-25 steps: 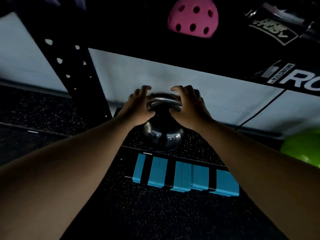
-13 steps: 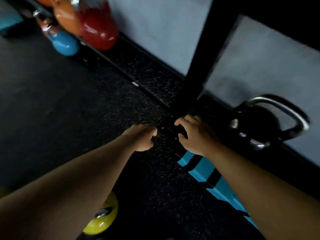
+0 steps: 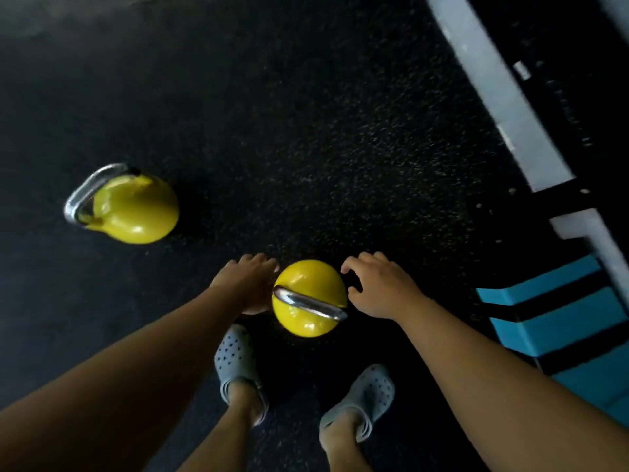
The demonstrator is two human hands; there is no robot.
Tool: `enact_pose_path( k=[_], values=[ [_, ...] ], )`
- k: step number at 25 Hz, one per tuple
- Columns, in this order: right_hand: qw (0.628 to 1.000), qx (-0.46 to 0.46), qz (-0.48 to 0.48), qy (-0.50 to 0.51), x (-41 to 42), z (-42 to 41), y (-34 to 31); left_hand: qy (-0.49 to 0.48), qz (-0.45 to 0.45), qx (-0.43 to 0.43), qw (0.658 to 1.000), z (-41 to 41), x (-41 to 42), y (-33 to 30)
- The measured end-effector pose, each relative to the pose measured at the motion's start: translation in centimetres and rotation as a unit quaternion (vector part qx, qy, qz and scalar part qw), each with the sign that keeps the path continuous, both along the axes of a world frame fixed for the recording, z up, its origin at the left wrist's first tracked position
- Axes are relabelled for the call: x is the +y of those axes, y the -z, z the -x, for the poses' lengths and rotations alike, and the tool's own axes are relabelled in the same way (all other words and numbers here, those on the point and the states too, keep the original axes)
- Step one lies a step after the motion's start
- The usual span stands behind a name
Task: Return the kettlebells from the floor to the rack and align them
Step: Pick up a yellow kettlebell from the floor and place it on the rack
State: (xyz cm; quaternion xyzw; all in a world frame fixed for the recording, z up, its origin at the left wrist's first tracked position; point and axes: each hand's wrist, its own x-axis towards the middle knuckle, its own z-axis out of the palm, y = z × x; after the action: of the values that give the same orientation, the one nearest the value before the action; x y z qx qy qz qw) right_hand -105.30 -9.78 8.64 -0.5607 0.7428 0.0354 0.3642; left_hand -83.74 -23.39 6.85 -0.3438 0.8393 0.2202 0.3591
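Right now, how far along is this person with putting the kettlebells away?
Nothing in this view shows a kettlebell back on the rack, so what is done cannot be judged. In hand: the left hand and right hand flank the near yellow kettlebell, both open, neither on its handle. Left: that one, plus the far yellow kettlebell on the floor.

Hands (image 3: 246, 284) left the rack — now flanking a floor-standing yellow kettlebell (image 3: 308, 298).
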Motion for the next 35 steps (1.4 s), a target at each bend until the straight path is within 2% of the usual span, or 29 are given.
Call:
enact_pose_path(
  k=[3, 6, 10, 14, 17, 23, 30, 35],
  values=[
    [0.992, 0.000, -0.114, -0.044, 0.2, -3.8, 6.3, -0.002, -0.020, 0.004, 1.000, -3.2, -0.4, 4.7],
    [0.982, 0.005, -0.177, -0.060, 1.5, -4.6, 11.2, 0.021, -0.047, 0.064, 0.997, -2.9, 0.2, 8.7],
    [0.992, -0.063, -0.108, 0.010, 3.5, -4.4, 14.4, 0.011, -0.126, 0.124, 0.984, -0.7, 1.8, 12.6],
    [0.985, -0.130, -0.074, 0.083, 3.6, -4.6, 13.9, 0.054, -0.127, 0.116, 0.984, 1.1, 2.0, 12.7],
    [0.983, -0.123, -0.054, 0.121, 2.8, -4.1, 12.2, 0.042, -0.127, 0.122, 0.984, 1.6, 1.4, 10.8],
    [0.972, -0.073, -0.008, 0.225, 2.1, -1.1, 3.9, 0.061, -0.135, 0.165, 0.975, 6.2, -0.6, 2.9],
    [0.933, -0.040, 0.060, 0.352, 0.8, 4.5, -6.8, 0.156, -0.143, 0.223, 0.952, 15.6, -4.4, -7.1],
    [0.910, 0.017, 0.094, 0.404, -0.9, 10.9, -11.4, 0.251, -0.114, 0.252, 0.928, 24.9, -7.9, -13.1]
  ],
)
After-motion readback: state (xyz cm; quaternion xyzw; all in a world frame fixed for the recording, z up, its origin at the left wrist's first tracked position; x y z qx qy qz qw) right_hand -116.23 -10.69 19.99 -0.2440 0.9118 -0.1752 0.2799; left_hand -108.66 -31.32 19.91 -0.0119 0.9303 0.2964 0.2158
